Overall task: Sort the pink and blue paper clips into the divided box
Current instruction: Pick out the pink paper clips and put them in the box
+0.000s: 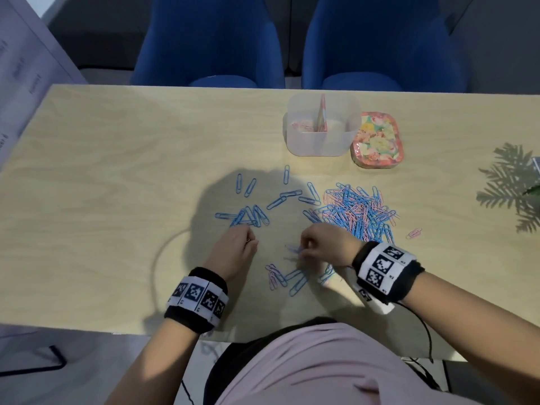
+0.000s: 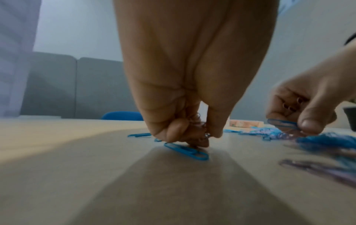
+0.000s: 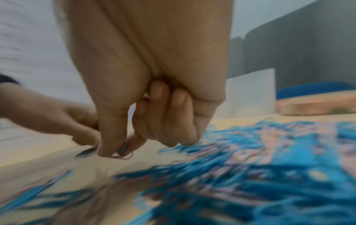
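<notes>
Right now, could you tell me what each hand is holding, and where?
The right hand pinches a blue clip by one end. The left hand grips some clips in its curled fingers; colour unclear.

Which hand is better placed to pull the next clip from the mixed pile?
Right. The right hand sits at the edge of the mixed pile; the left hand is farther off, by the blue-only clips.
</notes>
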A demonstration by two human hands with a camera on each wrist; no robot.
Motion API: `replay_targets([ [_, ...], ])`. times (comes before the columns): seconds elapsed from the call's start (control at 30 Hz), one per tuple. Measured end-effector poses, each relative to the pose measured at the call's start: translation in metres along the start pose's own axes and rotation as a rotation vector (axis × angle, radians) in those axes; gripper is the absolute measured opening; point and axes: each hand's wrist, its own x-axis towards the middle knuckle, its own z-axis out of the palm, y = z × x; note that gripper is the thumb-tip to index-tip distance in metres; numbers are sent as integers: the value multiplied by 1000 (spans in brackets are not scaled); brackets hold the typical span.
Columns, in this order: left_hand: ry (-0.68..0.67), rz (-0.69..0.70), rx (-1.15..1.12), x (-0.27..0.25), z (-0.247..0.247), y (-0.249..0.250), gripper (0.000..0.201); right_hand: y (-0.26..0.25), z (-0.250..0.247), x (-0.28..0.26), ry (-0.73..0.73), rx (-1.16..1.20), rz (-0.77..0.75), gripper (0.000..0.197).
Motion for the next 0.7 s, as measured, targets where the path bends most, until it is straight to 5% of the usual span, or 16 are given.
replay_targets([
  [0.23,-154,-299,-641,-7,-9,5,17,28,-20,-2,84,134,63,9],
  [0.33,-239,-356,-768,-11,-14,11,28,25,-21,-3,294,109,129,14],
  [0.43,-242,-236,-614,-15,-11,11,34,19,-14,-9,468,-54,173,20],
  [0.57,-269,-146,-101,-23,2,16,42,9,8,-14,215,-156,37,22],
  [0.7,-187,-161,171,-30,18,32,44,8,11,-10,193,-182,77,17],
])
